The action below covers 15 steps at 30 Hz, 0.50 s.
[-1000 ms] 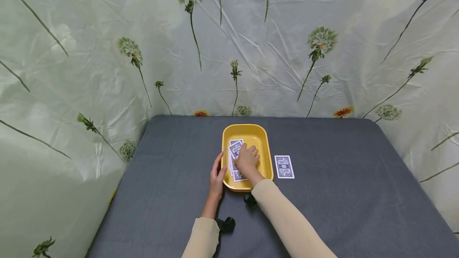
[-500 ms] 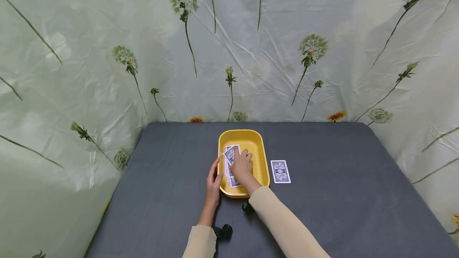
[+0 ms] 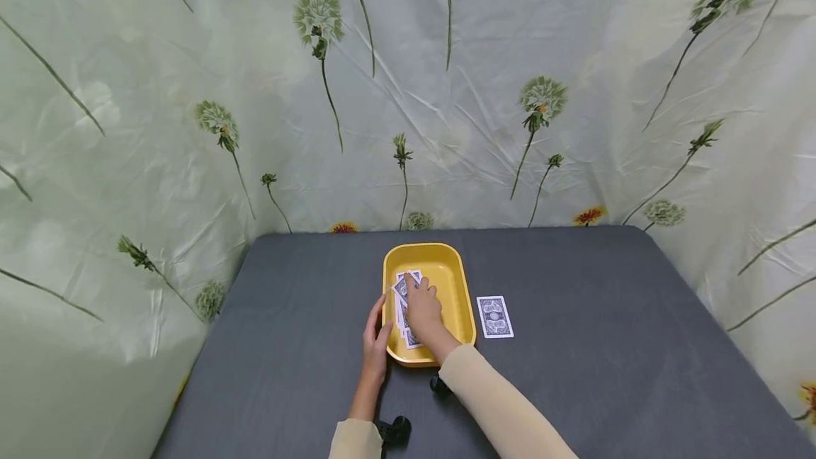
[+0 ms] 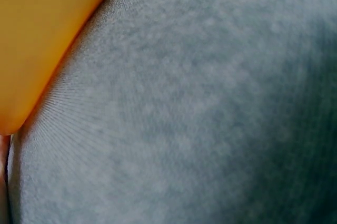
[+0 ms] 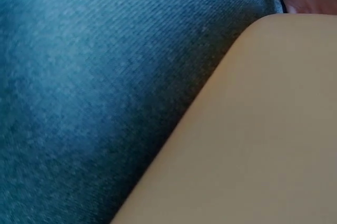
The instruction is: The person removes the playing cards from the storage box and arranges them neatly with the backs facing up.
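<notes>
A yellow tray (image 3: 456, 278) stands on the grey cloth. At its left wall is my left hand (image 3: 374, 349), fingers along the outside and thumb over the rim. In the tray's left half lie several overlapping playing cards (image 3: 413, 340), patterned blue backs up; the top one sits askew. My right hand (image 3: 426, 314) is over these cards, its index finger stretched onto the askew card and its other fingers bent. That hand hides part of the pile. Both wrist views show mainly the tray's outer wall (image 4: 47, 29) and cloth.
A single playing card (image 3: 494, 316) lies face down on the grey cloth (image 3: 593, 353), right of the tray. Behind the table hangs a pale flowered curtain (image 3: 472, 161).
My right hand's index finger has stretched out over the askew card, which has shifted slightly left in the tray. The left hand stays at the tray's left wall. The head view has tilted up.
</notes>
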Motion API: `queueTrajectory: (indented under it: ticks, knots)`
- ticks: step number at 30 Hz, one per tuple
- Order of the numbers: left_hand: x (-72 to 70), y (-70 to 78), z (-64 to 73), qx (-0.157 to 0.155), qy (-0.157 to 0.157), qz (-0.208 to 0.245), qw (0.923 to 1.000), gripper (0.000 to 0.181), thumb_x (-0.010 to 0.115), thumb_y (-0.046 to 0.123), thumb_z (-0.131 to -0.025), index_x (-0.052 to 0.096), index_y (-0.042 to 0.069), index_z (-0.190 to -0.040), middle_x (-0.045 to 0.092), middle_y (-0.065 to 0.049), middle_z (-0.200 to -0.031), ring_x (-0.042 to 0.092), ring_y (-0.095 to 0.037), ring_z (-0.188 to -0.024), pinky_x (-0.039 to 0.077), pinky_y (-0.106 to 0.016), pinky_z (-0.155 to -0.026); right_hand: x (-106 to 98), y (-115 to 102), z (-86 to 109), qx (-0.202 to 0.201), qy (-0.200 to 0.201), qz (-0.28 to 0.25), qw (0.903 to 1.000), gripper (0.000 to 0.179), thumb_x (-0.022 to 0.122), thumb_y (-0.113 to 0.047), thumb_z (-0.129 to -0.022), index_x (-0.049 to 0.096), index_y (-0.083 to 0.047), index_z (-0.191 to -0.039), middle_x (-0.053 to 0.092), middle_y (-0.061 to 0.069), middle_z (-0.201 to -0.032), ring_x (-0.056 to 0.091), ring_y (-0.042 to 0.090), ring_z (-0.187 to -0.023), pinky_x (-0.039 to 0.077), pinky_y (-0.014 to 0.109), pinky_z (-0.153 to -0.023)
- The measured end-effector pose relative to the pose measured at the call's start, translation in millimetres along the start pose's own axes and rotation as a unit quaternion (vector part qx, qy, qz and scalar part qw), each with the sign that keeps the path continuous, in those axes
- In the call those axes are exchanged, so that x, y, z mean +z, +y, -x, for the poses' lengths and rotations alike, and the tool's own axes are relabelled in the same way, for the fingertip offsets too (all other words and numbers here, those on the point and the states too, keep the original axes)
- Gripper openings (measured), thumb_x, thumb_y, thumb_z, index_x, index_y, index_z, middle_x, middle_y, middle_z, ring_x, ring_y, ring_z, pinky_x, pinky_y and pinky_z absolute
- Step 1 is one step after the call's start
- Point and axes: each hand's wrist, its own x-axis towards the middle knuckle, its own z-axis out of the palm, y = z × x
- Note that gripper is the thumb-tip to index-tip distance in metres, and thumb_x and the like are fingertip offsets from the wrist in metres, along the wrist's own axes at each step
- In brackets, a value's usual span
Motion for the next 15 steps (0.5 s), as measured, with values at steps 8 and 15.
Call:
queueTrajectory:
  ticks: [8, 15]
  knots:
    - [0.0, -0.3, 2.3, -0.011, 0.006, -0.011, 0.9999, 0.047, 0.042, -0.002, -0.089, 0.039, 0.002, -0.135, 0.036, -0.016, -0.143, 0.031, -0.026, -0.131, 0.029, -0.009, -0.095, 1.2, 1.6, 2.7, -0.005, -0.027, 0.09, 0.9956, 0.053, 0.066, -0.034, -0.079, 0.05, -0.01, -0.124, 0.055, 0.014, -0.105, 0.052, 0.024, -0.092, 0.047, 0.036, -0.075]
    - [0.5, -2.3, 0.4, -0.004, 0.008, -0.003, 1.0, 0.048, 0.042, -0.004, -0.087, 0.039, 0.0, -0.135, 0.036, -0.017, -0.143, 0.036, 0.002, -0.122, 0.027, -0.007, -0.095, -0.8, 3.4, 1.7, 0.005, -0.028, 0.06, 0.9978, 0.051, 0.066, -0.037, -0.079, 0.051, -0.005, -0.115, 0.053, 0.015, -0.098, 0.051, 0.024, -0.087, 0.05, 0.036, -0.069]
